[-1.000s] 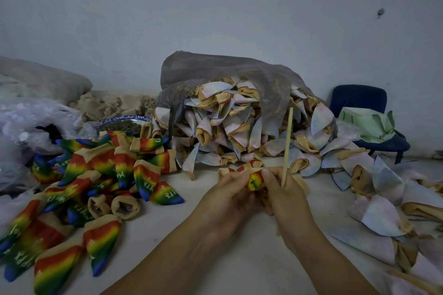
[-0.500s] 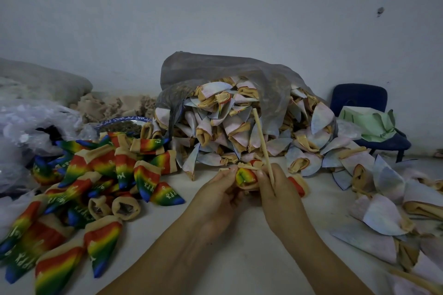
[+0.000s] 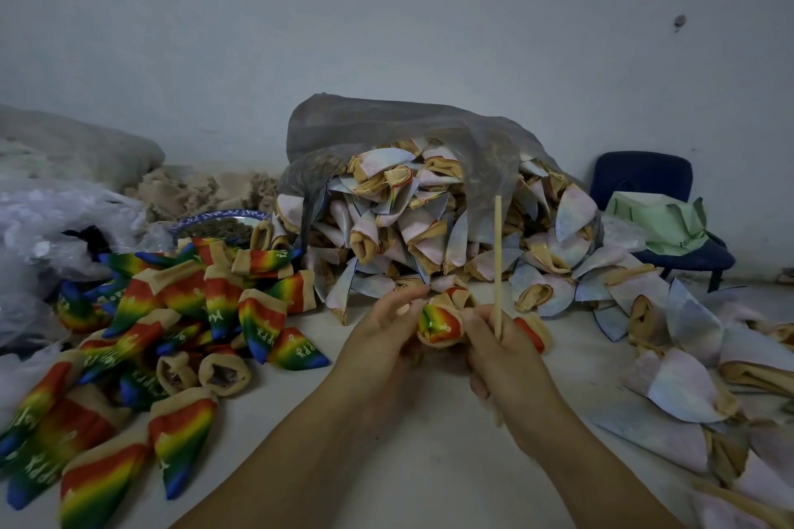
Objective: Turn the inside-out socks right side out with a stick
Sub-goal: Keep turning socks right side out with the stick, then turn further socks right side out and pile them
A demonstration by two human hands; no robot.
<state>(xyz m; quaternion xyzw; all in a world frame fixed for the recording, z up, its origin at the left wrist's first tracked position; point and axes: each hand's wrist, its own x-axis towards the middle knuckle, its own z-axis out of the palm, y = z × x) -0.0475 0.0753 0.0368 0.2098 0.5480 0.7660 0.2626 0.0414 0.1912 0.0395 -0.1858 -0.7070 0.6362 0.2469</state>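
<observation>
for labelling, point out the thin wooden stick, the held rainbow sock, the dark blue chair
thin wooden stick point(image 3: 497, 262), head view, mid-shaft
held rainbow sock point(image 3: 438, 322), head view, striped face
dark blue chair point(image 3: 640, 180), head view, backrest

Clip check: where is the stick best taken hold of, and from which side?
Probably pinch the stick on its bare shaft just above the right hand, coming from the right: it stands upright, and the sock and left hand crowd its left side.

Half-turned rainbow sock, upright stick
</observation>
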